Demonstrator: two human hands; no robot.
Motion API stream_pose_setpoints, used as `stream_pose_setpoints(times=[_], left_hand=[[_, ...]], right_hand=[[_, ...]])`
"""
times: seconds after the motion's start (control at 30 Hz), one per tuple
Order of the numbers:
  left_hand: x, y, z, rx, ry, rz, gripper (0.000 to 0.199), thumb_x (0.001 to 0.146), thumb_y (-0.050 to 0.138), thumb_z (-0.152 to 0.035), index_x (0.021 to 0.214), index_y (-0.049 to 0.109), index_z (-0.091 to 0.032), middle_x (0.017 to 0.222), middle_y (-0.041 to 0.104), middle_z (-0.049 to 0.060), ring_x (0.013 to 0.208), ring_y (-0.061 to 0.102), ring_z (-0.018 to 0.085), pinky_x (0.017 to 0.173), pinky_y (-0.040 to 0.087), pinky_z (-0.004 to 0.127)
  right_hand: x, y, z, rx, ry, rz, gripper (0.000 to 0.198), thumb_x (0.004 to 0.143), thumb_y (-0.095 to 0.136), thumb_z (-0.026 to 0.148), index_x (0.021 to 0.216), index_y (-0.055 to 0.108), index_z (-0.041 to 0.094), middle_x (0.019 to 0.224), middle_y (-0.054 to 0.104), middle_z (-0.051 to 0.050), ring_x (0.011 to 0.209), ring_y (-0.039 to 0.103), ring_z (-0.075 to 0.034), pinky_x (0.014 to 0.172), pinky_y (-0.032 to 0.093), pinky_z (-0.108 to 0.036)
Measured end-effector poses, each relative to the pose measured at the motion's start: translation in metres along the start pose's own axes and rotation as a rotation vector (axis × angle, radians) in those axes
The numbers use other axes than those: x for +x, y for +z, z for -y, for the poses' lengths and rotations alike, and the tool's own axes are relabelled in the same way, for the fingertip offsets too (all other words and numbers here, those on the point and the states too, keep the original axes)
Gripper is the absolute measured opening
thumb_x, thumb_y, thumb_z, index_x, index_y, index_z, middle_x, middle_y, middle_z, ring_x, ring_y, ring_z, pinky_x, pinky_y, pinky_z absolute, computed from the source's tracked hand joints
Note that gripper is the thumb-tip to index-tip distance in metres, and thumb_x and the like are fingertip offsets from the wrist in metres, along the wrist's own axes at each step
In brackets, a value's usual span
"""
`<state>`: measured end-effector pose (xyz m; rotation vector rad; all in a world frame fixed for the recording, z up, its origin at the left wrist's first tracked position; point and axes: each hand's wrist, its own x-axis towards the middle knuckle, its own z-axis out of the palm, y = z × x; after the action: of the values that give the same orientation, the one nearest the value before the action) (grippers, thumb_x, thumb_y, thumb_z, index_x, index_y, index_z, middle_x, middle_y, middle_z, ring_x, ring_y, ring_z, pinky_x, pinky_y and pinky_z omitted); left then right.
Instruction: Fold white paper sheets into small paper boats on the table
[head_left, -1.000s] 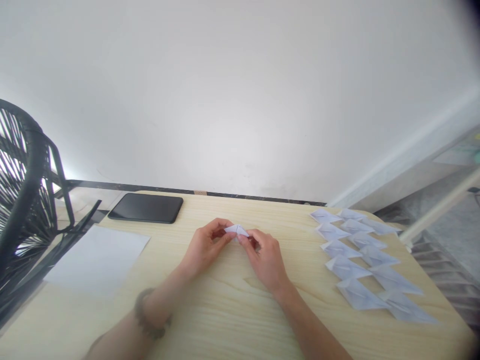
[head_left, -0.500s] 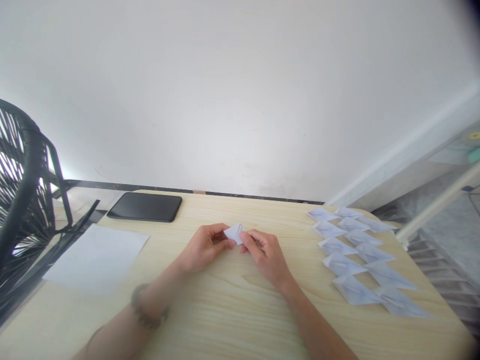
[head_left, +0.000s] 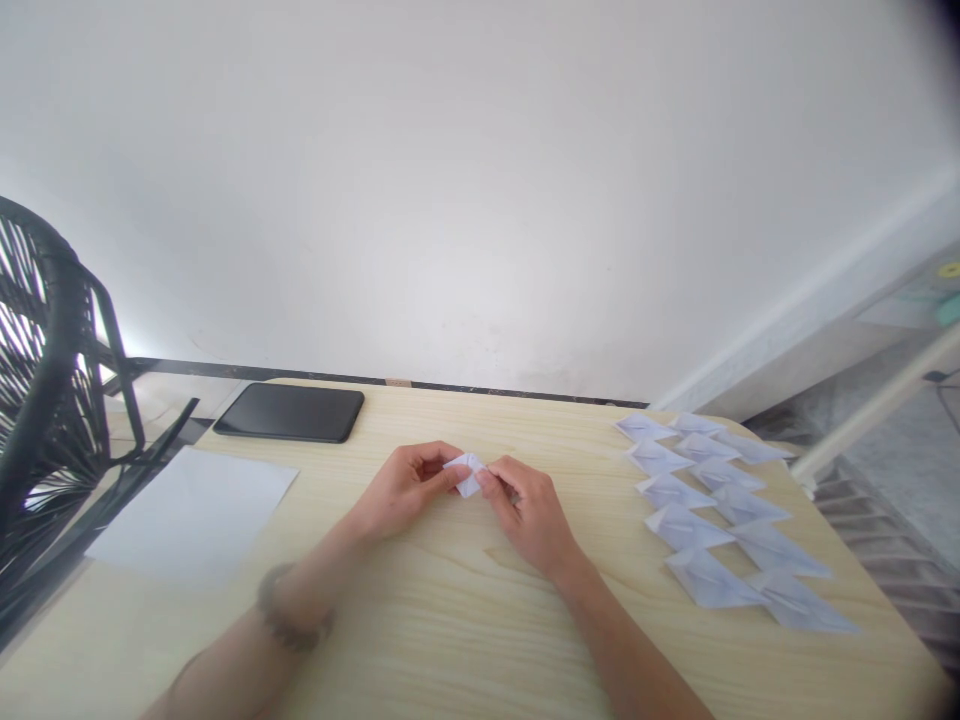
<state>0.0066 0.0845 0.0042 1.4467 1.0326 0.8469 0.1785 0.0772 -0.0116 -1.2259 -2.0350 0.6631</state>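
Small white folded-paper piece [head_left: 471, 482] has turned between the fingers since half a second ago: then a broad kite-like face with one slanting line, now a compact diamond with a blunt point facing the wearer and creased layers along the top. Left thumb has shifted up onto its face; scene otherwise unchanged.

Landmark = black rectangular phone [head_left: 289, 412], lying flat, screen dark, on the pale wood-grain table [head_left: 450, 620].

Piece location: right of the phone, a bit nearer the wearer, between both hands. Looks matte, crisp-edged; a side corner sticks out to the left, the right one is partly under fingers. Fine fold detail too small to read.

Grip: left hand [head_left: 409, 490] has it pinched, thumb in front, fingers behind. Right hand [head_left: 531, 510] pinches its right edge between thumb and forefinger. Both narrow, both on the same piece. Dark beaded bracelet [head_left: 289, 610] on left wrist, on the wearer's side of the phone.

Rest: flat white paper sheet [head_left: 191, 515] toward the wearer from the phone, slightly left. Pointed white folded-paper units [head_left: 686, 530] far right of the phone, two uneven columns, some tips touching or overlapping. Black woven-frame chair [head_left: 64, 340] left of the phone. Plain white wall [head_left: 480, 200] beyond it.
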Motion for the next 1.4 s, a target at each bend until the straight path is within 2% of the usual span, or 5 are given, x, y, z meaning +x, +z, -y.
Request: stream_pose_setpoints(times=[0.23, 0.57, 1.0, 1.2, 1.4], left_hand=[[0.001, -0.005, 0.001, 0.001, -0.031, 0.062, 0.026, 0.078, 0.051, -0.036, 0.082, 0.061, -0.012, 0.072, 0.060, 0.004, 0.066, 0.053, 0.013, 0.063, 0.043, 0.024], [0.000, 0.001, 0.001, 0.023, -0.032, 0.001, 0.026, 0.079, 0.050, -0.036, 0.086, 0.059, -0.013, 0.075, 0.060, 0.003, 0.066, 0.052, 0.012, 0.061, 0.042, 0.023], [-0.002, 0.003, 0.001, 0.013, -0.029, 0.008, 0.026, 0.080, 0.048, -0.036, 0.086, 0.056, -0.012, 0.074, 0.057, 0.003, 0.067, 0.052, 0.013, 0.061, 0.042, 0.023], [-0.002, 0.005, 0.000, -0.012, 0.005, 0.002, 0.023, 0.081, 0.049, -0.033, 0.093, 0.053, -0.014, 0.081, 0.057, 0.004, 0.070, 0.053, 0.013, 0.062, 0.043, 0.023], [-0.002, 0.006, -0.001, 0.014, 0.010, -0.015, 0.026, 0.083, 0.044, -0.036, 0.084, 0.056, -0.013, 0.074, 0.056, 0.003, 0.065, 0.051, 0.011, 0.060, 0.043, 0.023]], right_hand=[[0.000, -0.001, -0.001, -0.036, 0.024, 0.065, 0.033, 0.087, 0.035, 0.033, 0.065, 0.054, 0.018, 0.057, 0.054, 0.001, 0.055, 0.046, -0.010, 0.057, 0.034, -0.021], [0.000, 0.001, -0.001, -0.072, 0.047, 0.047, 0.032, 0.087, 0.034, 0.034, 0.063, 0.049, 0.018, 0.056, 0.049, 0.002, 0.055, 0.044, -0.010, 0.055, 0.032, -0.022], [0.001, 0.003, -0.001, -0.051, 0.051, 0.063, 0.031, 0.087, 0.036, 0.032, 0.065, 0.052, 0.017, 0.057, 0.050, 0.001, 0.055, 0.043, -0.010, 0.055, 0.031, -0.022], [0.001, 0.003, -0.001, -0.035, 0.053, 0.071, 0.030, 0.087, 0.036, 0.033, 0.067, 0.052, 0.018, 0.058, 0.051, 0.001, 0.056, 0.043, -0.011, 0.056, 0.030, -0.022], [0.001, 0.004, -0.001, -0.018, 0.048, 0.066, 0.030, 0.087, 0.037, 0.033, 0.066, 0.052, 0.018, 0.059, 0.051, 0.001, 0.057, 0.044, -0.011, 0.056, 0.031, -0.023]])
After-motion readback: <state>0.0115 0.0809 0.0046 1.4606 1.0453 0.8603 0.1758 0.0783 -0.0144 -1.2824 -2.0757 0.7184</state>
